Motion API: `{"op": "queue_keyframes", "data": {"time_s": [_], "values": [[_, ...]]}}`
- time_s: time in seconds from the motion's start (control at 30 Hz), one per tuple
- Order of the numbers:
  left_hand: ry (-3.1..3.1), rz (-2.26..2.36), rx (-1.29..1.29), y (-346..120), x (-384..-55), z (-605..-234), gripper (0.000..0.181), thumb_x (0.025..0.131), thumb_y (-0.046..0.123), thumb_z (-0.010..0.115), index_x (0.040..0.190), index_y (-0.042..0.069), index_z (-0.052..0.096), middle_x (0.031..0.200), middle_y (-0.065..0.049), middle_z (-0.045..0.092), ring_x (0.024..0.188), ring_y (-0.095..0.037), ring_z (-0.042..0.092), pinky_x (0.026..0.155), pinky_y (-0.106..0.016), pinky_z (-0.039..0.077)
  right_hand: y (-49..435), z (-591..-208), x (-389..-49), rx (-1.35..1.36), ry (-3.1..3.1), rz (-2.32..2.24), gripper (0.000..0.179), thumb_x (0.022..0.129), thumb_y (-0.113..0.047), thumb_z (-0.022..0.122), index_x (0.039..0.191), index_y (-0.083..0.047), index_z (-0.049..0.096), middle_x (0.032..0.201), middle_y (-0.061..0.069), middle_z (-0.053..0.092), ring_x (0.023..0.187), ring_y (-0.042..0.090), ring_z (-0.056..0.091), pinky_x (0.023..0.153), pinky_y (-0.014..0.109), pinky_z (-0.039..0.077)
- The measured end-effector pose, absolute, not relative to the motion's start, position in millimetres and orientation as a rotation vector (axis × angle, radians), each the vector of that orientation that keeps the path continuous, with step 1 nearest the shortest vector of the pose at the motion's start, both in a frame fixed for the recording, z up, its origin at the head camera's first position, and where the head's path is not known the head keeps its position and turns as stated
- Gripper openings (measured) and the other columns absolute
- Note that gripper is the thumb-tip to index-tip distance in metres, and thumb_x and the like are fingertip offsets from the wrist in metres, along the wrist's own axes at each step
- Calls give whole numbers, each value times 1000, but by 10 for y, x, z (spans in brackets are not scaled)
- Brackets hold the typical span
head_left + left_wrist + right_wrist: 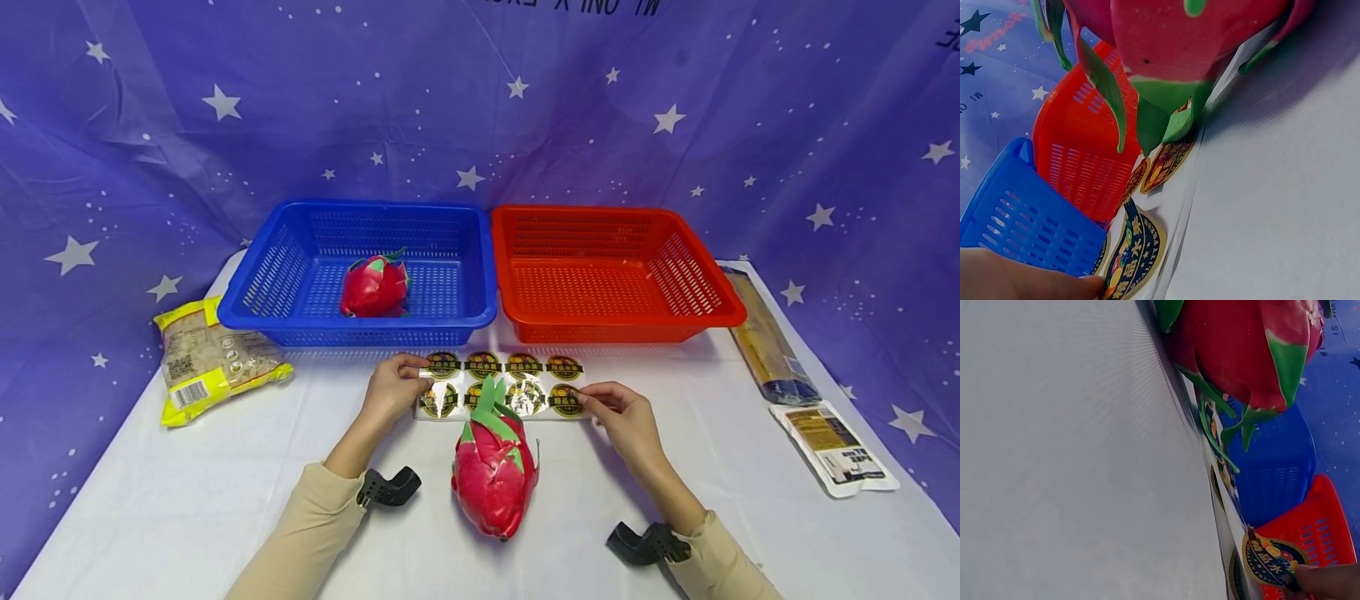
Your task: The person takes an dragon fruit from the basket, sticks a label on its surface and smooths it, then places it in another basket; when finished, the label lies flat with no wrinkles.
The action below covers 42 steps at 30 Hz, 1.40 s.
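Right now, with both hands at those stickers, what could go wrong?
The right hand pinches a sticker at one end of the sticker sheet; if peeled, it might crease or cling to the fingers.

The left hand touches the other end; if it lets up, the sheet could slide.

The nearer dragon fruit lies unheld between the forearms, so one could bump it. Its leaves overlap the sheet in the head view, though I can't tell whether they touch.

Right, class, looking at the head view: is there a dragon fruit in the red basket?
No, one dragon fruit sits in the blue basket and the other rests on the white tablecloth.
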<state>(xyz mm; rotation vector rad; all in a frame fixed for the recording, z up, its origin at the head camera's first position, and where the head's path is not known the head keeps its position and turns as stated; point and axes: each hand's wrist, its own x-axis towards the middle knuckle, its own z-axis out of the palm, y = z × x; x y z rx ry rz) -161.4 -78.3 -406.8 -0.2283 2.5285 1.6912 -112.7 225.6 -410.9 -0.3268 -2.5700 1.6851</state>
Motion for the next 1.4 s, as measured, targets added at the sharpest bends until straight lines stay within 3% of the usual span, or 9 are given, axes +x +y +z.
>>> {"op": "queue_keyframes", "data": {"time_s": [0.37, 0.63, 1.03, 1.4], "values": [[2519, 1664, -245, -787, -1605, -4063, 29, 72, 3, 67, 101, 1, 63, 69, -1, 57, 60, -10, 46, 54, -22, 40, 2283, -4075, -1131, -296, -2491, 1772, 20, 82, -8, 64, 99, 3, 63, 71, -10, 64, 63, 9, 58, 58, 23, 47], [2632, 1553, -199, -771, -1591, -4056, 29, 73, 8, 68, 101, 4, 63, 77, -8, 65, 78, -20, 55, 68, -27, 39, 2289, -4058, -1119, -292, -2462, 1834, 24, 81, -9, 66, 100, 5, 61, 71, -12, 65, 66, 8, 60, 60, 22, 48], [2777, 1353, -112, -803, -1581, -4025, 36, 78, 20, 64, 109, 3, 59, 103, -17, 61, 98, -29, 55, 84, -41, 42, 2296, -4057, -1132, -260, -2441, 1871, 26, 81, -8, 65, 101, 7, 60, 71, -13, 65, 65, 7, 61, 59, 22, 49], [2703, 1302, 46, -794, -1513, -3770, 44, 85, 35, 58, 117, 6, 53, 109, -16, 61, 103, -29, 56, 85, -43, 44, 2303, -4081, -1132, -287, -2435, 1885, 25, 81, -7, 65, 101, 7, 60, 73, -13, 66, 67, 7, 62, 63, 22, 51]]}}
